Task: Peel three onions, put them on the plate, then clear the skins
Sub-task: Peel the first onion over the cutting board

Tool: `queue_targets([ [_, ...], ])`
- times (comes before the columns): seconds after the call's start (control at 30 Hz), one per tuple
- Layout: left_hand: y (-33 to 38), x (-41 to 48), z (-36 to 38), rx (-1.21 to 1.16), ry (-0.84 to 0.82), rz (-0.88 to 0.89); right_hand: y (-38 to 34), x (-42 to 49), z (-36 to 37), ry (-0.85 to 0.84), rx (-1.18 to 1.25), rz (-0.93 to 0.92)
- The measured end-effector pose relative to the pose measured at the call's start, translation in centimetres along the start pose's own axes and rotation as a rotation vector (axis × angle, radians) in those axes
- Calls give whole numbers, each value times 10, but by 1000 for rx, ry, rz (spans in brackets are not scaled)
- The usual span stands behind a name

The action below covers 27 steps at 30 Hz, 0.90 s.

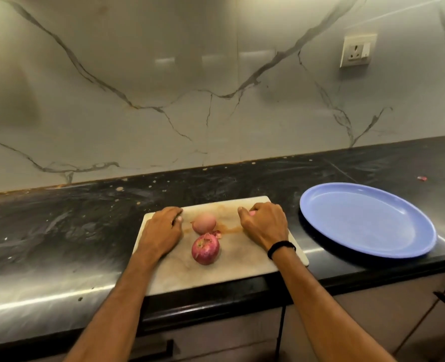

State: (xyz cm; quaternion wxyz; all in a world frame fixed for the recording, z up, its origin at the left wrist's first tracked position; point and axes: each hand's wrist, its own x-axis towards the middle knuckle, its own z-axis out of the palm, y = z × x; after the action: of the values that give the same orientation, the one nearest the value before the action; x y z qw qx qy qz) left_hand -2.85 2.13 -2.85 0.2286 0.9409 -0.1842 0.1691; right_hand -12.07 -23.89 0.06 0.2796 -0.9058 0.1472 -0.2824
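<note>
Two onions lie in the middle of the white cutting board (pixel 216 273): a pale peeled-looking onion (pixel 204 222) at the back and a red-skinned onion (pixel 205 248) in front of it. A small scrap of skin (pixel 217 233) lies between them. My left hand (pixel 162 229) rests on the board's left edge with its fingers curled under; I see nothing in it. My right hand (pixel 265 223) is curled round a third onion (pixel 252 212), of which only a pink sliver shows. The blue plate (pixel 359 220) to the right holds nothing.
The board lies on a black countertop (pixel 72 231) near its front edge, with a marble wall behind. A wall socket (pixel 357 50) is at the upper right. A tiny red scrap (pixel 421 178) lies on the counter behind the plate. Cabinet handles show below.
</note>
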Motion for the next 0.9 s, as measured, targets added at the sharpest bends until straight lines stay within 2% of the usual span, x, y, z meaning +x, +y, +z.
queue_targets([
  [0.3, 7, -11, -6, 53, -20, 1, 1, -1, -6, -209, 132, -47],
  [0.43, 11, -14, -11, 67, -46, -12, -2, 13, -9, -353, 328, 21],
  [0.63, 24, 24, -35, 82, -196, -104, -18, 52, -5, -545, 407, -19],
  [0.7, 38, 43, -40, -82, -240, -145, -21, 55, 4, -567, 502, -7],
  [0.83, 62, 49, -26, -592, -164, -182, -15, 57, 22, -521, 578, -10],
  [0.9, 63, 43, -18, -659, -172, -160, -14, 57, 24, -518, 570, -43],
])
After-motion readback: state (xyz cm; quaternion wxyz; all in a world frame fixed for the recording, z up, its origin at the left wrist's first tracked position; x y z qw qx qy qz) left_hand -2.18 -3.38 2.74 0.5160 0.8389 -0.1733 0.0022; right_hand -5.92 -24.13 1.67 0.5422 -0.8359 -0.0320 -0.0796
